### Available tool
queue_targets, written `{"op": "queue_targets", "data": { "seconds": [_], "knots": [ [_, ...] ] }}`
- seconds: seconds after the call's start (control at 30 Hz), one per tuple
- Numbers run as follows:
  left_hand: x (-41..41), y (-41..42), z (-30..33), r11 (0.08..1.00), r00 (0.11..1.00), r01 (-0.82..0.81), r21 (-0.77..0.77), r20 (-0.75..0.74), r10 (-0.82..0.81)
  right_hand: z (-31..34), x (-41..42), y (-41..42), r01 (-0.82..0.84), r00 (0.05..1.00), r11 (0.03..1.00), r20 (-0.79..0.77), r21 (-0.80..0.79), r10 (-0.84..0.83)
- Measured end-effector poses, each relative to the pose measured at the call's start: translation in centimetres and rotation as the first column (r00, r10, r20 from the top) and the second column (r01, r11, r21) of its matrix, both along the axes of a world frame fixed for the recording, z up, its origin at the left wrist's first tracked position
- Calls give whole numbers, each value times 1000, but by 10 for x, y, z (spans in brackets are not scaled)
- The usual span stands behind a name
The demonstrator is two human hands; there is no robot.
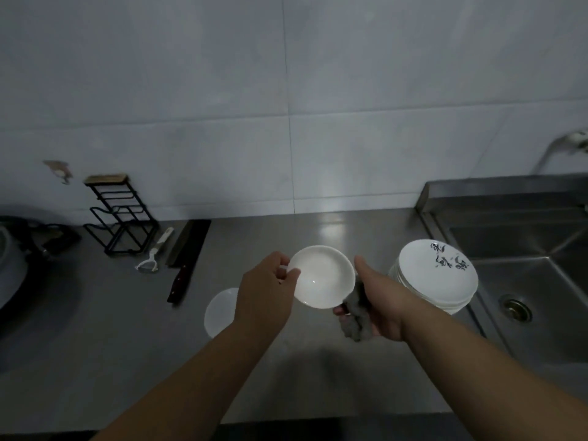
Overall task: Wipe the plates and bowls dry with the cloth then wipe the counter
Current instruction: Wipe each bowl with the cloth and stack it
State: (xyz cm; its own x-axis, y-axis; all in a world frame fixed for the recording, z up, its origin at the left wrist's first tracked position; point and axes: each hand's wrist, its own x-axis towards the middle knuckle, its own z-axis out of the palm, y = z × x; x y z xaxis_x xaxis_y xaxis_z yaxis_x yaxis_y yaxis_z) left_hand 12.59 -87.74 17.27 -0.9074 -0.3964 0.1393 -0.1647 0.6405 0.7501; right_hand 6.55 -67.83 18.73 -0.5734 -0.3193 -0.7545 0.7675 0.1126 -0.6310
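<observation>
Left hand (265, 281) pinches the near-left rim of a small white bowl (321, 276), thumb on the inside edge, fingers curled behind it. Bowl is held up above the steel tabletop (105, 342), tilted so its inside faces the camera. Right hand (378, 297) is just right of the bowl, fingers curled round a bunched grey cloth (356, 316); the cloth sits against the bowl's lower right edge and hangs below the palm.

Stack of white plates (437, 275) stands on the tabletop right of the right hand, close to the sink (525, 265); top plate has dark painted marks near its far edge. Another white plate (219, 313) lies flat on the tabletop, partly hidden behind the left wrist.

Further left: a knife (186, 262) with a dark handle, a white peeler (152, 254) just beside it, a black wire rack (119, 214) against the tiled wall. Dark cooker (19, 259) at the left edge, blurred. Tap (560, 148) over the sink, top right.
</observation>
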Motion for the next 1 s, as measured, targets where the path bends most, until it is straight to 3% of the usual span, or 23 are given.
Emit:
{"op": "queue_targets", "data": {
  "seconds": [0.13, 0.3, 0.4, 0.43, 0.5, 0.57, 0.63, 0.77, 0.93, 1.0],
  "knots": [
    [-6, 3, 12, 989, 997, 27, 147, -80, -15, 16, -5, -3, 59, 998, 990, 1, -129, -59],
    [-4, 9, 32, 850, 986, 153, 504, -141, -93, 18, -8, 0, 157, 946, 938, -225, -309, -233],
    [-8, 10, 39, 813, 995, 101, 573, -75, -71, 25, -6, 5, 130, 857, 936, -437, -328, -272],
    [-9, 10, 41, 739, 997, 69, 670, -35, -62, 29, -4, 6, 107, 817, 949, -518, -297, -255],
    [-13, 7, 44, 450, 997, -5, 893, 37, -63, 41, 0, 10, 84, 722, 982, -669, -170, -177],
    [-13, 4, 52, 186, 995, -26, 982, 43, -91, 52, 4, 12, 89, 634, 995, -769, -38, -86],
    [-12, 2, 59, 92, 991, -11, 996, 23, -130, 55, 3, 12, 140, 573, 989, -819, 56, -35],
    [-11, 4, 59, 54, 992, -4, 999, 11, -127, 53, -2, 11, 285, 452, 946, -892, 153, 8],
    [-10, 15, 61, 82, 994, 46, 996, -37, -105, 61, 7, -1, 153, 350, 957, -919, 247, 181],
    [-10, 16, 62, 97, 995, 67, 993, -59, -86, 59, 11, -1, 220, 228, 913, -928, 344, 295]
  ]
}}
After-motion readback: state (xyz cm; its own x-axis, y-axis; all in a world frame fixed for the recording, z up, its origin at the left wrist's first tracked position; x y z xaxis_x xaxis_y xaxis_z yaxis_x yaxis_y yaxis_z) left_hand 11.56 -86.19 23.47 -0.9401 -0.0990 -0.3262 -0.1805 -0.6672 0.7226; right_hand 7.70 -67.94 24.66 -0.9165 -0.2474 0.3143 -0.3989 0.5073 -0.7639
